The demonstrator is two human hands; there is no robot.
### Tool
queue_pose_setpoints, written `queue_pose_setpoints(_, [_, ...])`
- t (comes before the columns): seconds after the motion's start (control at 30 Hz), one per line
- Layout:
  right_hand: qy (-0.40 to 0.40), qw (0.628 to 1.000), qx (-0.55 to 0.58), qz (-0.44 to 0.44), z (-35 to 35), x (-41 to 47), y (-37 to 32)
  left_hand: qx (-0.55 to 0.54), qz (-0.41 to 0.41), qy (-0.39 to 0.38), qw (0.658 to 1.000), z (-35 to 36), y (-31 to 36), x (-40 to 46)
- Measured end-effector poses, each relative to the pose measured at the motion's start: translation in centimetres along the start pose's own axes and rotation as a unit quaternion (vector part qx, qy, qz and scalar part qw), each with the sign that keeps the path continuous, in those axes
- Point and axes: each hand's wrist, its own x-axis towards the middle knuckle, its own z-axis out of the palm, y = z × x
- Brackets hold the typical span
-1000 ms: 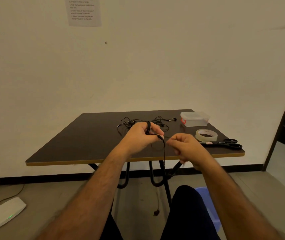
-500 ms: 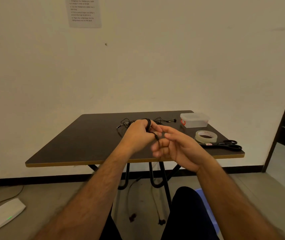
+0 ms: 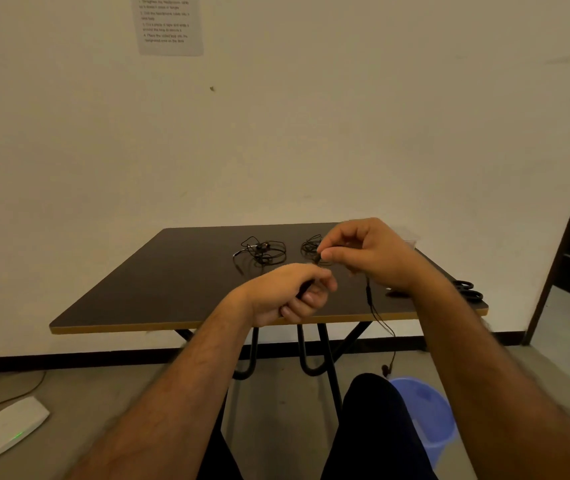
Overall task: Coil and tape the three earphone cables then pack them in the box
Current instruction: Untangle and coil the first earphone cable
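Note:
My left hand (image 3: 290, 292) is curled over the table's front edge, holding black loops of an earphone cable (image 3: 370, 296) round its fingers. My right hand (image 3: 363, 254), raised higher and further back, pinches the same cable; its free end hangs past the table edge with an earbud near the floor. Two more black earphone cables lie tangled on the dark table (image 3: 172, 271): one at the middle back (image 3: 261, 252), the other (image 3: 311, 245) partly behind my right hand. The clear plastic box (image 3: 410, 237) peeks out behind my right hand. The tape roll is hidden.
Black scissors (image 3: 469, 291) lie near the table's right front corner. A blue bin (image 3: 429, 414) stands on the floor by my knee. A white device (image 3: 6, 427) with a green light and cords lies on the floor at left. A dark doorway is at far right.
My right hand rose up and back over the table, drawing the cable with it. My left hand dropped toward the front edge and turned. The dangling cable end shifted right.

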Motion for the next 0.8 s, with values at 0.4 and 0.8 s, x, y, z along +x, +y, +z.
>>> queue_pose_setpoints(0.4, [0.056, 0.97, 0.231, 0.053, 2.3, 0.0, 3.8, -0.187, 0.105, -0.058, 0.975, 0.4, 0.9, 0.3])
queue_pose_setpoints(0.8, [0.0, 0.947, 0.294, 0.13, 8.7, -2.4, 4.2, -0.238, 0.203, 0.104, 0.944, 0.3, 1.6, 1.2])
